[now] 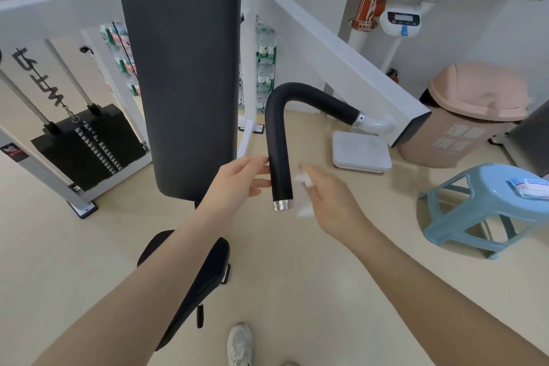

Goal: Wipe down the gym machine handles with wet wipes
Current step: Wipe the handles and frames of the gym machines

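A black curved machine handle (277, 140) with a silver end cap hangs down at the centre of the head view. My left hand (240, 180) touches its left side with straight fingers. Just right of the handle, my right hand (326, 196) holds a white wet wipe (303, 187), blurred by motion, close against the lower part of the handle. A pack of wet wipes (530, 187) lies on the blue plastic stool (487, 208) at the right.
A tall black back pad (184, 68) and the black seat (196, 273) stand left of the handle. The weight stack (86, 145) is at far left. A white scale (361, 151) and pink bin (463, 116) sit on the floor beyond. My shoe (240, 343) shows below.
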A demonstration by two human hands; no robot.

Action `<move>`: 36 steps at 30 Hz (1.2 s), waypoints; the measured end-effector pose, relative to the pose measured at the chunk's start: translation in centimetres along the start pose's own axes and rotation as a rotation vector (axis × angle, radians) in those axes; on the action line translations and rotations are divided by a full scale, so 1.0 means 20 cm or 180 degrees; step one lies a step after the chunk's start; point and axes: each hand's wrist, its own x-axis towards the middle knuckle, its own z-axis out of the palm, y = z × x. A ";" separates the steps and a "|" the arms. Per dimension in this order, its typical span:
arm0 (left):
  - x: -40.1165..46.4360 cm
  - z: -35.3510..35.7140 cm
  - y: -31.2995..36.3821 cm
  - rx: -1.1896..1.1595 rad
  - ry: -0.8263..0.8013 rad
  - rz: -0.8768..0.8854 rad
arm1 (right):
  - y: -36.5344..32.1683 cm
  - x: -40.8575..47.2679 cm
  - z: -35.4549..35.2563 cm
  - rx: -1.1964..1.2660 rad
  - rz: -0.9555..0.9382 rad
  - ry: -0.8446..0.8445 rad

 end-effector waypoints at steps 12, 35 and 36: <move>-0.02 0.03 -0.08 -0.0451 0.0124 -0.0537 | -0.04 0.20 0.02 -0.2211 -0.2618 -0.0695; 0.33 -0.13 0.06 0.0040 0.0313 0.0073 | -0.09 0.75 -0.08 -0.1649 -0.2064 0.0296; 0.36 -0.13 0.08 0.0065 0.0249 0.0094 | -0.11 0.77 -0.09 -0.1436 -0.1721 0.0481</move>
